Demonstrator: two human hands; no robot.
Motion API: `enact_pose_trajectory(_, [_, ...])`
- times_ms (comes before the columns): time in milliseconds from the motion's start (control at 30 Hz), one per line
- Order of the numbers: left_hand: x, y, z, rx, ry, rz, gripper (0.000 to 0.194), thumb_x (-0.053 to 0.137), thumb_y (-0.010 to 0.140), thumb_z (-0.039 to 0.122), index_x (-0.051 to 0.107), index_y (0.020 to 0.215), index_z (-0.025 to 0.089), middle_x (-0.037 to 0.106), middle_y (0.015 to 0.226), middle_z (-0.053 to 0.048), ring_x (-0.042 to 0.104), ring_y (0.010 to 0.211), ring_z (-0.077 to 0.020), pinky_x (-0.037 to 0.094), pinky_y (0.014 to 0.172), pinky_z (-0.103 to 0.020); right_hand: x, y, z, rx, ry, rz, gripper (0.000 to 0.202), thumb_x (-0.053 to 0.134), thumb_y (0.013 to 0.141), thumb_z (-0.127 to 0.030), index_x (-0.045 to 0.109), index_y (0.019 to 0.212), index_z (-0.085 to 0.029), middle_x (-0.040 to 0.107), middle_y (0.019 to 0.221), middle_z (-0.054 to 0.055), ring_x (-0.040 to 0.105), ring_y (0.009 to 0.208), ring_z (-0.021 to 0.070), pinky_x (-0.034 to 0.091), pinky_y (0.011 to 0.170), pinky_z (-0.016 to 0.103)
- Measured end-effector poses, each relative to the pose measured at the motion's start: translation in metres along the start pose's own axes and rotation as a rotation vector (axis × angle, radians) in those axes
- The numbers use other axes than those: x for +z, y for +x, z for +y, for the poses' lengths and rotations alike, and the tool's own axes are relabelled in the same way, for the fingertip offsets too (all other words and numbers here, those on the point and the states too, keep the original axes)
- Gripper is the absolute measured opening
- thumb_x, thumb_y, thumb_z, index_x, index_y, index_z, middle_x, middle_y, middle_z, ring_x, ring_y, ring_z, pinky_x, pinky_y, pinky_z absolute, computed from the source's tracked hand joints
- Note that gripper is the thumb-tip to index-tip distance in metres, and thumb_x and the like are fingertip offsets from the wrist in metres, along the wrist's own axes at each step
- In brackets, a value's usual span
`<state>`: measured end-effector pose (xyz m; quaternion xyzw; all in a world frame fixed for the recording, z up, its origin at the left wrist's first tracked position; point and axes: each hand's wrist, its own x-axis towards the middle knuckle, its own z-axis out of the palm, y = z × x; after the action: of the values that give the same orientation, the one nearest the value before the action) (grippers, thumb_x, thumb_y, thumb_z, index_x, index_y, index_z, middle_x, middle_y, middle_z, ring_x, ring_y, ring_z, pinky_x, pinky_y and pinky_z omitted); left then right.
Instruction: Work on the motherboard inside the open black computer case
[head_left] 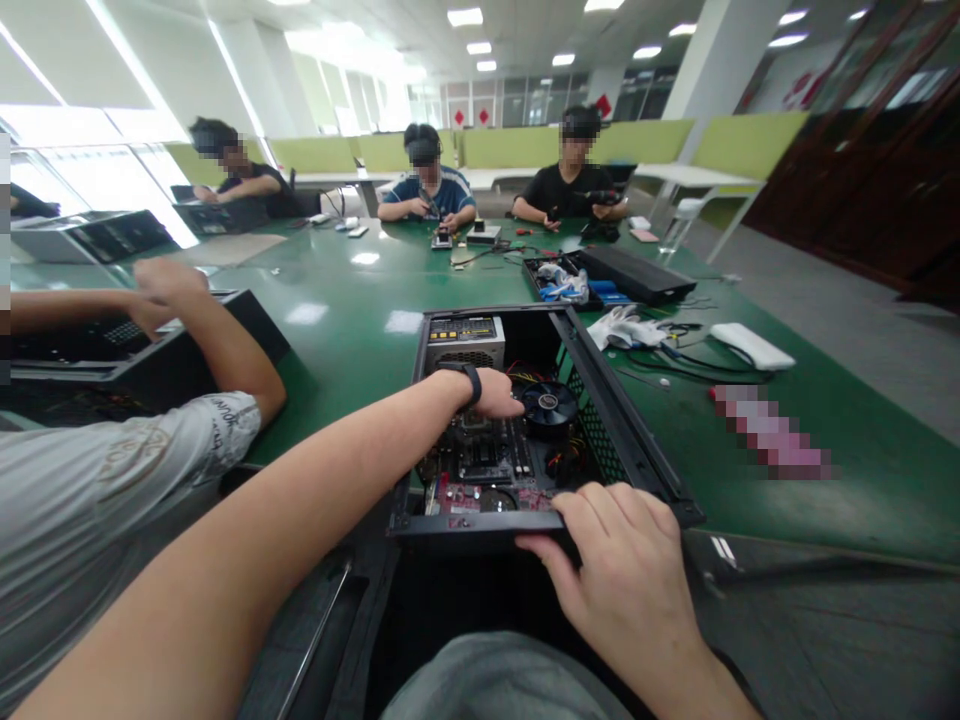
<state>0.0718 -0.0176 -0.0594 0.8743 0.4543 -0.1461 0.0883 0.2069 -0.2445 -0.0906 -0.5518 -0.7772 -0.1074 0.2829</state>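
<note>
A black computer case (480, 524) lies opened up in front of me, its near end over the table's edge. My left hand (495, 392), with a black band on its wrist, reaches inside. Its curled fingers are at the left rim of a round black cooling fan (551, 404) and appear to grip it; the fingertips are partly hidden. My right hand (622, 545) clasps the near rim of the case, thumb below and fingers on top. Inside are a silver power supply (466, 342) at the far left, a motherboard (487, 455) and a red circuit board (472, 497) at the near end.
At my left, a person's arm (232, 345) rests over another computer case (259, 325). Several people sit across the green table (345, 290). White gloves (626, 328), black cables (697, 368), a white pouch (752, 346) and a black toolbox (637, 275) lie beyond and right of my case.
</note>
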Motion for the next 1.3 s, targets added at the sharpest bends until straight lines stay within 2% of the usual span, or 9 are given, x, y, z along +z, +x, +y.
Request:
enact_pose_trajectory(100, [-0.017,-0.011,0.002,0.039,-0.088,0.081,0.055,0.042,0.09,0.054,0.074,0.105,0.011,0.075,0.11,-0.016,0.069,0.097,-0.0249,0.051,0.08,-0.029,0.002,0.004,0.004,-0.002,-0.001,0.002,0.02,0.065,0.089,-0.041,0.061,0.09,-0.022,0.058,0.08,0.002,0.047,0.082,0.0221,0.031,0.079,0.038])
enact_pose_trajectory(233, [-0.04,-0.028,-0.005,-0.011,-0.225,0.374,0.045,0.04,0.095,0.048,0.069,0.091,0.015,0.074,0.094,-0.012,0.067,0.086,-0.0217,0.047,0.075,-0.028,0.011,0.027,0.018,-0.018,-0.043,-0.023,0.023,0.064,0.09,-0.044,0.061,0.089,-0.021,0.059,0.083,0.004,0.048,0.084,0.022,0.03,0.08,0.037])
enact_pose_trajectory(400, [-0.056,-0.052,-0.03,-0.043,-0.424,0.726,0.035,0.032,0.099,0.037,0.059,0.088,0.019,0.069,0.089,-0.008,0.059,0.081,-0.0186,0.043,0.076,-0.029,0.043,0.084,0.044,-0.046,-0.161,-0.053,0.034,0.057,0.092,-0.052,0.06,0.093,-0.019,0.061,0.09,0.006,0.049,0.091,0.0231,0.03,0.085,0.038])
enact_pose_trajectory(533, [-0.049,-0.072,-0.051,-0.088,-0.566,0.864,0.027,0.032,0.098,0.03,0.055,0.087,0.02,0.064,0.083,-0.004,0.055,0.08,-0.0175,0.042,0.074,-0.029,0.08,0.143,0.066,-0.039,-0.198,-0.057,0.041,0.051,0.093,-0.057,0.061,0.097,-0.018,0.062,0.096,0.01,0.048,0.095,0.025,0.029,0.086,0.039])
enact_pose_trajectory(700, [-0.022,-0.089,-0.064,-0.074,-0.629,0.813,0.025,0.034,0.095,0.029,0.05,0.077,0.021,0.057,0.073,0.0,0.051,0.073,-0.0167,0.039,0.069,-0.029,0.126,0.221,0.091,0.0,-0.261,-0.092,0.049,0.052,0.091,-0.062,0.061,0.105,-0.016,0.061,0.106,0.012,0.051,0.104,0.0251,0.036,0.092,0.04])
enact_pose_trajectory(833, [-0.002,-0.094,-0.066,-0.085,-0.663,0.752,0.026,0.034,0.095,0.032,0.047,0.075,0.022,0.055,0.069,0.002,0.049,0.068,-0.0156,0.037,0.065,-0.029,0.153,0.275,0.105,0.044,-0.312,-0.124,0.044,0.057,0.093,-0.052,0.06,0.12,-0.017,0.06,0.123,0.009,0.058,0.11,0.0216,0.047,0.097,0.045])
enact_pose_trajectory(933, [0.009,-0.096,-0.066,-0.078,-0.69,0.713,0.024,0.034,0.095,0.03,0.048,0.077,0.022,0.057,0.071,0.002,0.051,0.069,-0.0157,0.039,0.066,-0.03,0.169,0.307,0.111,0.06,-0.338,-0.136,0.042,0.059,0.094,-0.046,0.059,0.124,-0.017,0.06,0.126,0.009,0.06,0.111,0.0215,0.051,0.096,0.045])
enact_pose_trajectory(1100, [0.025,-0.095,-0.067,-0.102,-0.711,0.632,0.025,0.032,0.096,0.033,0.047,0.079,0.024,0.059,0.075,0.0,0.055,0.072,-0.0182,0.042,0.068,-0.032,0.187,0.339,0.118,0.073,-0.352,-0.161,0.042,0.06,0.094,-0.045,0.059,0.126,-0.017,0.06,0.127,0.009,0.061,0.11,0.0213,0.052,0.094,0.045])
enact_pose_trajectory(1300, [0.039,-0.091,-0.073,-0.061,-0.737,0.617,0.025,0.033,0.097,0.032,0.05,0.08,0.025,0.06,0.075,0.001,0.055,0.072,-0.0176,0.043,0.068,-0.031,0.186,0.347,0.121,0.06,-0.334,-0.181,0.042,0.06,0.094,-0.045,0.059,0.126,-0.018,0.06,0.128,0.009,0.061,0.111,0.0215,0.052,0.095,0.045])
